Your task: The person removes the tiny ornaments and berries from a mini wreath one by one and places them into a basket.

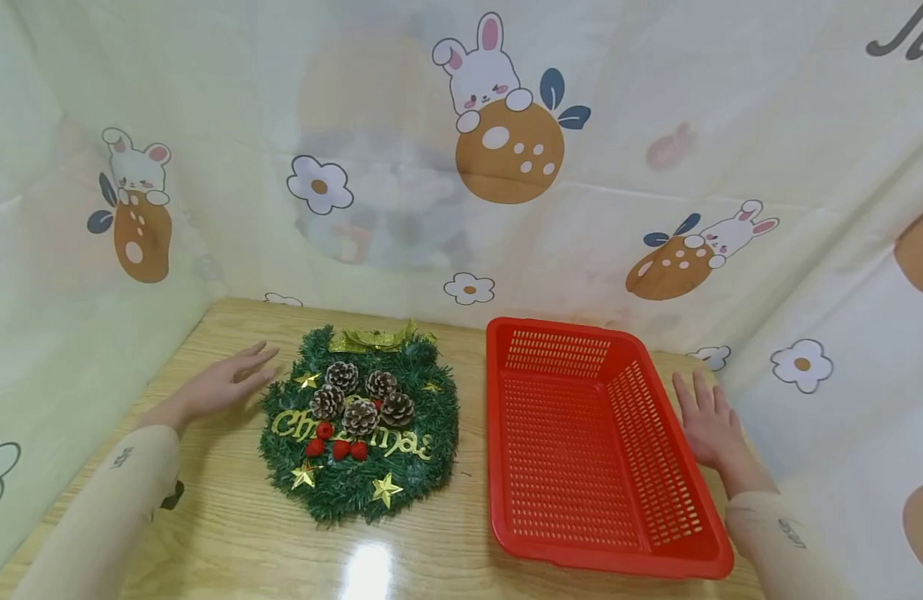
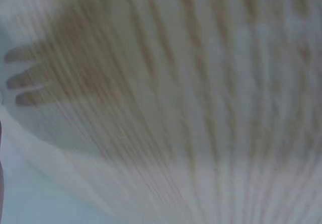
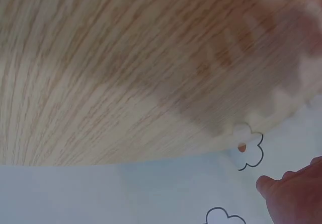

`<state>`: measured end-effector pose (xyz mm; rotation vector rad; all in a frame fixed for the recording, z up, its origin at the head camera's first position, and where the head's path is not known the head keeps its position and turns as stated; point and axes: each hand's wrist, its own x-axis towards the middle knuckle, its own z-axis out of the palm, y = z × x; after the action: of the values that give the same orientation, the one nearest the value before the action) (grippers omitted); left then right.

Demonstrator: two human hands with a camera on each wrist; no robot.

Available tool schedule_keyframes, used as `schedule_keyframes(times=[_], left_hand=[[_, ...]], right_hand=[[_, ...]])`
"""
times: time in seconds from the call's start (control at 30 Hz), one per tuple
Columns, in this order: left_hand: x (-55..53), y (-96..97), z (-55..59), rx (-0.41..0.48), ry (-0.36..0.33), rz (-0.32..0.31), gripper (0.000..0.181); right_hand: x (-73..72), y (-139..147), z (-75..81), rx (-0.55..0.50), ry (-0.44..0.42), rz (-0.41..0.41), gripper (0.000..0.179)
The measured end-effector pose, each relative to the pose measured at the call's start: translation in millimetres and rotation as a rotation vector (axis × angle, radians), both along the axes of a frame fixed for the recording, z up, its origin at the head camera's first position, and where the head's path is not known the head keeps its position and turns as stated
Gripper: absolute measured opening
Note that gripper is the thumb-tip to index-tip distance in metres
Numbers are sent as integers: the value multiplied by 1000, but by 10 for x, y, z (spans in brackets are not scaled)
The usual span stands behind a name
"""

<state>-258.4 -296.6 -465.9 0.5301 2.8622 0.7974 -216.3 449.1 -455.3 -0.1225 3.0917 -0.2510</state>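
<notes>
My left hand (image 1: 225, 383) loose, fingers extended, just beside wreath (image 1: 356, 472); right hand (image 1: 710, 427) likewise, beside red basket (image 1: 566, 458).

Looks closely at the wood-grained counter (image 2: 236, 194), blurred. Shows brown streaks, slanting on the left and nearly upright on the right, boldest near the top. Bears a brown hand-shaped reflection or shadow (image 2: 75, 73) at upper left, three finger shapes pointing left. Turns from grey shade to a paler band below. Meets a bluish-white surface (image 2: 30, 189) at lower left.
</notes>
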Motion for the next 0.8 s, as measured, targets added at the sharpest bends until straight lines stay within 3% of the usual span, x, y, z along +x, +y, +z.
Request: schedule_keyframes(times=[0.23, 0.47, 0.67, 0.8], left_hand=[[6, 125, 47, 114, -121, -18, 65], [8, 225, 85, 243, -201, -69, 60], [-20, 287, 41, 271, -236, -121, 61], [-23, 307, 22, 269, -293, -108, 61]], right_hand=[[25, 16, -11, 4, -20, -1, 75], [34, 30, -3, 8, -18, -1, 73], [25, 22, 19, 15, -18, -1, 73], [-17, 15, 84, 24, 82, 0, 67]])
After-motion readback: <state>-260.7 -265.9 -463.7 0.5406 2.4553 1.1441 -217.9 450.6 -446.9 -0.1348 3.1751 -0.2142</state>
